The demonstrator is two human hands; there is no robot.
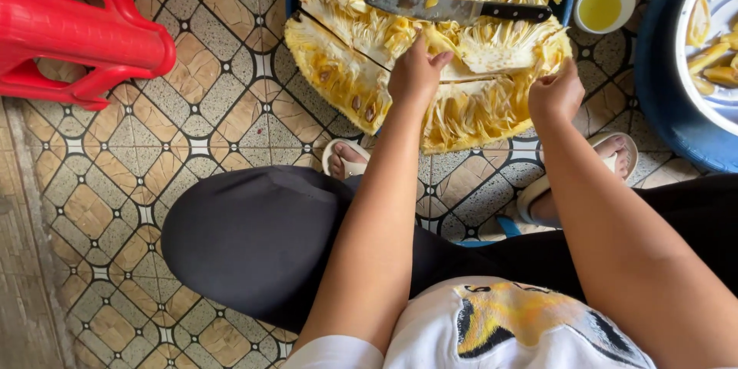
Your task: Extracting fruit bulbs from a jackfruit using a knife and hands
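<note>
Scanning left to right from the head view: red plastic stool (73,34) sits far left on the tiled floor (138,184), well apart from the work. Next comes the cut jackfruit slab (361,69), lying flesh-up on the floor just ahead of my knees, its long axis running roughly left-right across the frame, rind edge curving toward me. My left hand (415,73) is planted on the middle of that slab, grip closed down into the yellow flesh, thumb out to the right; I read it as pinching a bulb or strand, but I can't see what exactly sits between the fingers. A knife (457,9) lies loose on top of the fruit just beyond the left hand, blade pointing left, black handle to the right, parallel to the slab's long axis; neither hand touches it. My right hand (555,94) is on the slab's right near edge, grip curled shut against the flesh and rind, as if bracing it; contents hidden. The key relation: fruit lies dead ahead of both hands, left hand further in and nearer the knife blade, right hand nearer the handle end. Further right: a small white bowl of yellow oil (603,6), then a blue basin (661,84) holding a metal tray of picked bulbs (711,54).
</note>
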